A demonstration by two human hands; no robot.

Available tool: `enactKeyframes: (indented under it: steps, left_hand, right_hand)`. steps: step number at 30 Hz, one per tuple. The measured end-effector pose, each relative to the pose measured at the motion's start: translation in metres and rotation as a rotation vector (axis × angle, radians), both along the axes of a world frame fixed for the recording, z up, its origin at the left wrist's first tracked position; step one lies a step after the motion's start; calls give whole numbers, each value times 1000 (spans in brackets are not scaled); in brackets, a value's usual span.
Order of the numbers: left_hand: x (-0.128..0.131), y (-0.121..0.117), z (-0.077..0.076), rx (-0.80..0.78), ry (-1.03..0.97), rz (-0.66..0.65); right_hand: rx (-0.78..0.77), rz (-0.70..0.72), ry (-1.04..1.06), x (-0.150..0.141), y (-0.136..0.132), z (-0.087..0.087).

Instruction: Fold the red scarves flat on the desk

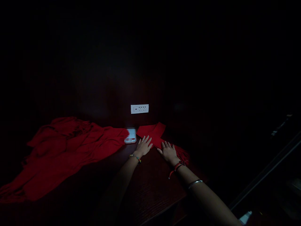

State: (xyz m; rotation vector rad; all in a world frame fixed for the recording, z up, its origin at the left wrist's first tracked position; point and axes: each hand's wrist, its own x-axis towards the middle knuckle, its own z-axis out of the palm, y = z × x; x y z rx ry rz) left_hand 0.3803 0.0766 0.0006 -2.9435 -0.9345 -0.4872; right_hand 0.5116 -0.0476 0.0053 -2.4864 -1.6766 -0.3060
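Observation:
A folded red fringed scarf (150, 131) lies on the dark wooden surface (150, 185), one part crossing over another. My left hand (144, 146) rests with spread fingers at its near left edge. Flat on the fringed part to the right is my right hand (168, 151), its fingers stretched out. Neither hand grips anything. Just left of my left hand lies a white phone (133, 138), partly blurred out. Farther left, a larger red cloth (63, 153) with fringes spreads in loose wrinkles.
A white socket panel (139, 109) is set in the dark wall behind the surface. The wooden surface's front edge (164, 212) runs near the bottom. A small pale object (245, 217) shows at the lower right. Most of the surroundings are too dark to make out.

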Motion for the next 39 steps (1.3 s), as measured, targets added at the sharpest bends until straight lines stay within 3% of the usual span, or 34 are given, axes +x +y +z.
enactKeyframes:
  steps: [7, 15, 22, 29, 34, 39]
  left_hand:
    - [-44, -33, 6, -159, 100, 44]
    - [-121, -82, 12, -193, 165, 110]
    - [-184, -108, 13, -184, 131, 320]
    - [-215, -110, 9, -156, 88, 505]
    - [-227, -107, 7, -166, 82, 511]
    - [-236, -106, 16, 87, -44, 590]
  right_hand:
    - [19, -69, 19, -23, -35, -3]
    - [39, 106, 166, -89, -60, -6]
    - [78, 119, 191, -109, -73, -2]
    - [103, 147, 148, -109, -72, -5]
    - [76, 132, 152, -111, -72, -4]
    - [38, 214, 163, -127, -57, 14]
